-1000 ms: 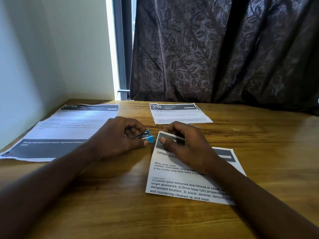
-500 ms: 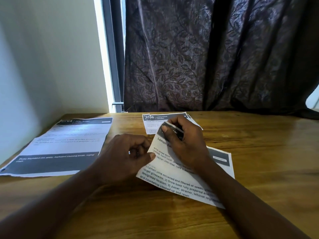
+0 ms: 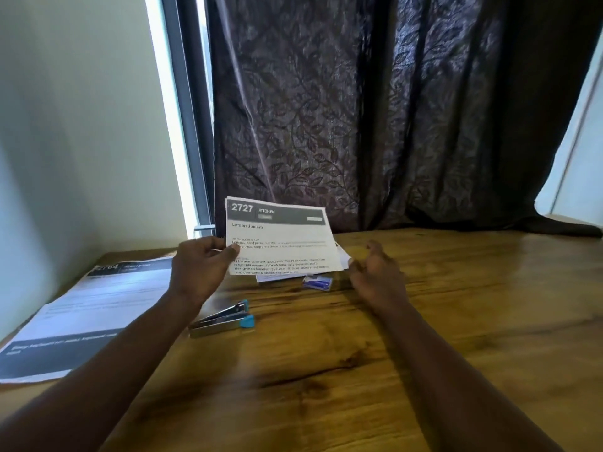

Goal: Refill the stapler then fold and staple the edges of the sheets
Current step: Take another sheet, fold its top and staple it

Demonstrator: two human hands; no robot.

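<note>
My left hand (image 3: 199,272) pinches the left edge of a printed sheet (image 3: 280,243) headed "2727 KITCHEN" and holds it upright above the wooden table (image 3: 456,321). My right hand (image 3: 375,272) hovers just right of the sheet with its fingers relaxed, holding nothing. A small metal stapler (image 3: 222,319) with blue ends lies on the table below my left wrist. A little blue and white staple box (image 3: 317,282) sits on the table under the sheet's lower right corner. Another sheet (image 3: 270,278) lies mostly hidden behind the raised one.
A large printed sheet (image 3: 85,314) with dark bands lies at the table's left edge beside the pale wall (image 3: 65,141). A dark patterned curtain (image 3: 375,109) hangs along the table's far edge.
My left hand has let go of the stapler, which now lies on the table, and has lifted the sheet upright. My right hand has released the sheet. The camera view has tilted up.
</note>
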